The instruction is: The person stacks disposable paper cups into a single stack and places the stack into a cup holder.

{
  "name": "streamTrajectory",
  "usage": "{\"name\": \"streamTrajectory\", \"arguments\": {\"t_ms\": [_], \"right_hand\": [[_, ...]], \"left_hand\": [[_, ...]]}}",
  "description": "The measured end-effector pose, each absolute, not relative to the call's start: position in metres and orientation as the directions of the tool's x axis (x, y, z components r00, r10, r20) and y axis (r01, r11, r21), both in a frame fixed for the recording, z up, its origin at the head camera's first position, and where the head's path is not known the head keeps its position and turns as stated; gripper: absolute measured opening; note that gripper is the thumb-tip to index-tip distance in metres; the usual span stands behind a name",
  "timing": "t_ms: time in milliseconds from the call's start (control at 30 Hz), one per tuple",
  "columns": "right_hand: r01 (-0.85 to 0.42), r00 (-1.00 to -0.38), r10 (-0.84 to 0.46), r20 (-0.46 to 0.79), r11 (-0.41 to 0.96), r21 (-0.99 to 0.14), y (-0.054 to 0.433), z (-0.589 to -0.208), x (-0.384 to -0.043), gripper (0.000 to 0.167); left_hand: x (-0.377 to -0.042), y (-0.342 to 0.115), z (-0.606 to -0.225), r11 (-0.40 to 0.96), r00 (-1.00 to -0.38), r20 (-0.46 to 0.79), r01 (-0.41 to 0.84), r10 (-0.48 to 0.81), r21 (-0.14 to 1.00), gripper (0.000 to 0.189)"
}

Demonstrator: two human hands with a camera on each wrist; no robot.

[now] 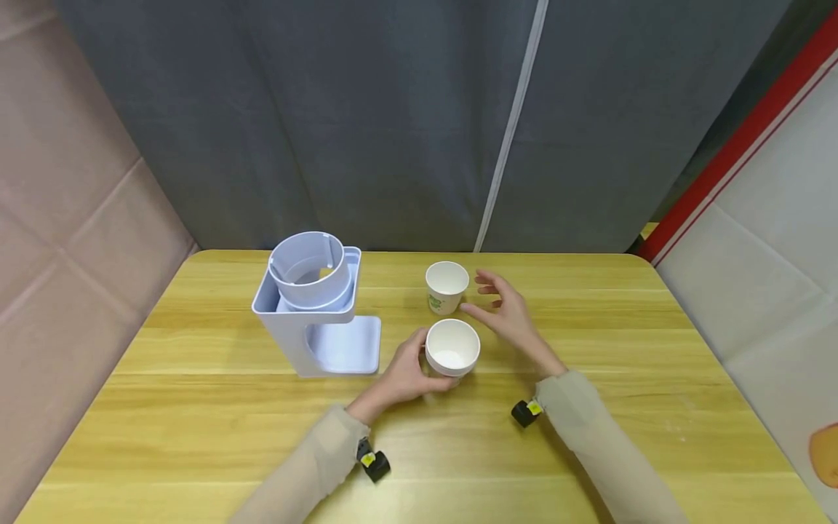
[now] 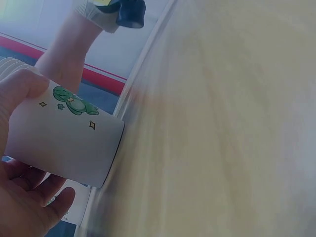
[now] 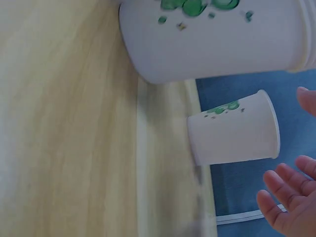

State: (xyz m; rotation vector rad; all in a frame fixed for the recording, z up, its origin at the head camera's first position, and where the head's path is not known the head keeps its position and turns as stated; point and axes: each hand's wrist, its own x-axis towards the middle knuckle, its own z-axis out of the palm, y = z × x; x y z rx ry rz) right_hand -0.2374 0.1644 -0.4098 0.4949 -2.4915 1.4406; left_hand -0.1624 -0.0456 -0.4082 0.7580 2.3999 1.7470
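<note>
A stack of nested white paper cups [image 1: 453, 348] stands upright on the table, held at its left side by my left hand [image 1: 406, 372]. The left wrist view shows the thumb and fingers around the stack [image 2: 69, 140], which has several rims and a green cartoon print. Just behind it is a single white paper cup [image 1: 445, 300], upright; the right wrist view shows this cup [image 3: 232, 132] apart from the stack. My right hand [image 1: 509, 311], fingers spread and holding nothing, hovers just right of the single cup. In the right wrist view, the right hand [image 3: 291, 200] is partly cut off.
Left of the cups stands a pale lavender plastic stand [image 1: 284, 338], with a round open cylinder [image 1: 308, 291] in its top and a flat base plate [image 1: 347, 346]. The wooden table [image 1: 196, 437] ends at a dark grey curtain [image 1: 393, 145]. Pale panels flank both sides.
</note>
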Motion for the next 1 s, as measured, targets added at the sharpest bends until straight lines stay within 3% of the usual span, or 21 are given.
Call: {"name": "streamTrajectory", "arguments": {"t_ms": [600, 700, 1000], "right_hand": [[-0.365, -0.929, -0.251, 0.273, 0.494, -0.789, 0.164, -0.414, -0.269, 0.077], [-0.357, -0.93, -0.27, 0.249, 0.5, -0.789, 0.164, -0.417, -0.272, 0.078], [-0.26, -0.946, -0.28, 0.165, 0.347, -0.901, 0.164, -0.426, -0.282, 0.076]], "left_hand": [[-0.163, -0.046, -0.409, 0.243, -0.873, 0.228, 0.356, 0.431, 0.902, 0.073], [-0.17, -0.045, -0.424, 0.242, -0.873, 0.23, 0.357, 0.429, 0.902, 0.076], [-0.181, -0.046, -0.449, 0.235, -0.873, 0.233, 0.357, 0.428, 0.904, 0.078]]}}
